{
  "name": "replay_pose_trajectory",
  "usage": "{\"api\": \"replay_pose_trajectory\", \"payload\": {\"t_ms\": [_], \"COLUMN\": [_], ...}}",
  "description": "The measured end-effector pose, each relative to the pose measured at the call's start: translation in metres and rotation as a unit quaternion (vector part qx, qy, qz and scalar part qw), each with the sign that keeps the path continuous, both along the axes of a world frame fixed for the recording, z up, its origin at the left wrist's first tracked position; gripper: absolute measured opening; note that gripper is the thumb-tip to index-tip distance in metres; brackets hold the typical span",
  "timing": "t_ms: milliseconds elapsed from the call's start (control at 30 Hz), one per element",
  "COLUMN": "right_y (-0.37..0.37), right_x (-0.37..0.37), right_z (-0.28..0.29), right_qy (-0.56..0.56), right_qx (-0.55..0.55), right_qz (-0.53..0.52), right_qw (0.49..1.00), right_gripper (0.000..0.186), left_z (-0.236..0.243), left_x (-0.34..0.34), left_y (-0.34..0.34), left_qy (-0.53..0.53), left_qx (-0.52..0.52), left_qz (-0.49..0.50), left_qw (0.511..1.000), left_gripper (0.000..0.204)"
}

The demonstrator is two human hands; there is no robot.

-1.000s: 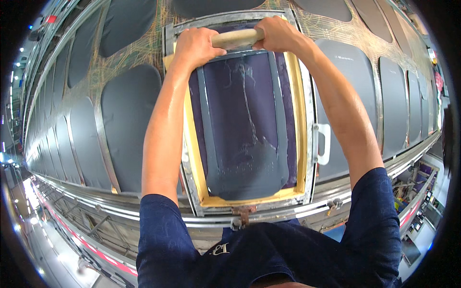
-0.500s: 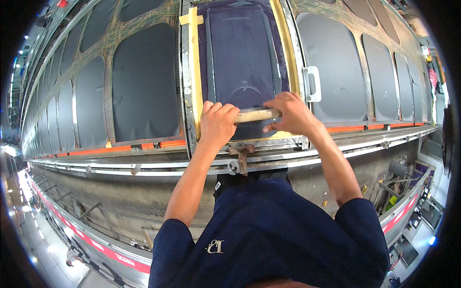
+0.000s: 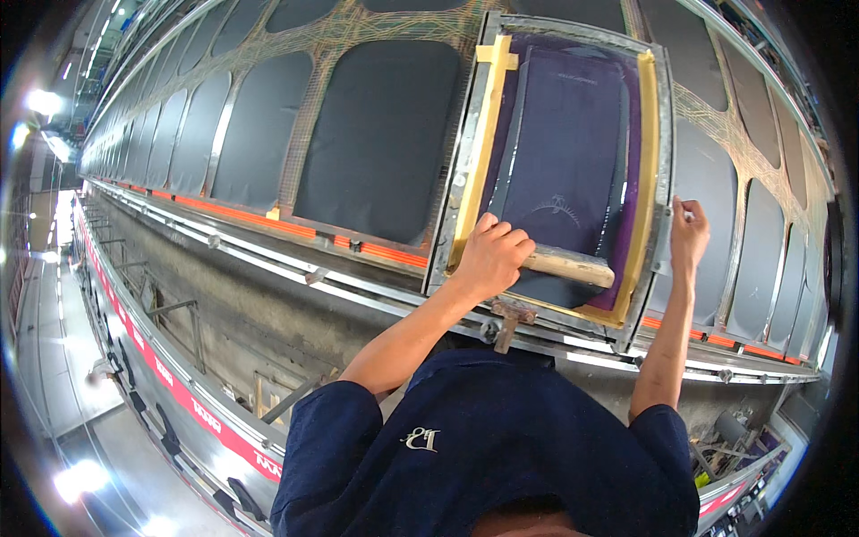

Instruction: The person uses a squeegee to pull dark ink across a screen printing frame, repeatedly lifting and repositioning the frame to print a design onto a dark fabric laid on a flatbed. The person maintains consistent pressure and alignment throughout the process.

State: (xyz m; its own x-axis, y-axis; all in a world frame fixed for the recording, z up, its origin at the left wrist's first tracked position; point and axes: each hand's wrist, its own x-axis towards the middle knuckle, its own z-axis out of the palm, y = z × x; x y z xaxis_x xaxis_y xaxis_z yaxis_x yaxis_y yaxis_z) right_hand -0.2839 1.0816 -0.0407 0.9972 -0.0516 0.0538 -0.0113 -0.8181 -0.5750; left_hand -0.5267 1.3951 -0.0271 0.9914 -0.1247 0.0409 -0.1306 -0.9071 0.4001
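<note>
My left hand (image 3: pixel 494 254) is wrapped round the wooden squeegee handle (image 3: pixel 577 267), near its left end, at the near end of a metal-framed screen (image 3: pixel 660 134) edged with yellow tape (image 3: pixel 489 107). The screen shows a dark purple, rounded rectangle with a pale curved motif low in its middle. My right hand (image 3: pixel 689 228) is closed at the screen frame's right edge, beside a small fitting; what it grips is hidden. A rusty metal bracket (image 3: pixel 512 315) sits at the middle of the frame's near edge.
A long printing table carries rows of dark rounded panels (image 3: pixel 376 139) on either side of the screen. A metal rail (image 3: pixel 250 246) with bolts and an orange strip run along its near edge. A trough (image 3: pixel 224 295) and a red-striped barrier (image 3: pixel 206 416) lie below at left.
The squeegee moved from the screen's far end down to its near end. My right hand left the handle for the frame's right side. The screen now appears farther right and angled.
</note>
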Motion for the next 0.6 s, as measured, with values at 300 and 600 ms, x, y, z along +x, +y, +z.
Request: {"api": "replay_pose_trajectory", "payload": {"t_ms": [300, 600], "right_y": [0.191, 0.336], "right_x": [-0.074, -0.132], "right_z": [-0.020, -0.044], "right_qy": [0.012, -0.004], "right_qx": [0.162, 0.175], "right_qz": [0.002, -0.019], "right_qw": [0.987, 0.984], "right_gripper": [0.021, 0.025], "left_z": [0.007, 0.006], "left_x": [-0.057, -0.165], "left_y": [0.171, 0.293], "left_qy": [-0.059, -0.072], "left_qx": [0.009, 0.050], "left_qz": [0.022, 0.020], "left_qw": [0.998, 0.996], "left_gripper": [0.034, 0.044]}}
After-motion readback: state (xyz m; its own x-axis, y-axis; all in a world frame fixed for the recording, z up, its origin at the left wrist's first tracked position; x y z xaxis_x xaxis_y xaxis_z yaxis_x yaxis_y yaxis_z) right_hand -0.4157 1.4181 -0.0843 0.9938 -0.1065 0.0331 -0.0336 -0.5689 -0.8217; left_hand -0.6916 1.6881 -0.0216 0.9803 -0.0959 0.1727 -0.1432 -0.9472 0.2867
